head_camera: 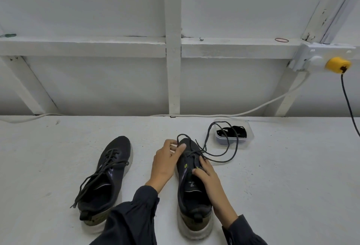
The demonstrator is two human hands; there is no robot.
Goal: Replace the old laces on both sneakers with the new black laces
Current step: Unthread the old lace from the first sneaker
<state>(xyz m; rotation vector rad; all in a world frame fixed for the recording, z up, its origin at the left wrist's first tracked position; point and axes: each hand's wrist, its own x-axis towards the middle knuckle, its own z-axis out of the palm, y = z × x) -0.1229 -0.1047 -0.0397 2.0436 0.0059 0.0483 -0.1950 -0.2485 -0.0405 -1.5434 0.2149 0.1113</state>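
You have the right-hand sneaker (193, 196) just right of the frame's centre, toe pointing away from you. Your left hand (165, 164) has its thumb and fingers pinched together on the old lace (224, 162) up near the toe. Your right hand (207, 174) lies on the eyelet area, fingers mostly straight and thumb on the tongue, steadying the shoe rather than gripping it.

That lace is thin, limp cord. Much of it is already slack and loops out to the right, with one strand draped across the plastic tub (241, 142). It should slide freely but snag where it crosses itself, so I would take it close to each eyelet and draw short lengths, not haul on the far loop. The shoe looks light with a soft knit upper that will buckle, so keep a palm on it. Pulling hard could also drag the tub along.

The tub is clear and shallow, standing to the upper right of the shoe, near the back edge of the white surface (292, 186). Inside is a bundle of new black laces (233, 130); how many I cannot tell.

The other sneaker (106, 176) sits left of centre, untouched and fully laced, its ends loose.
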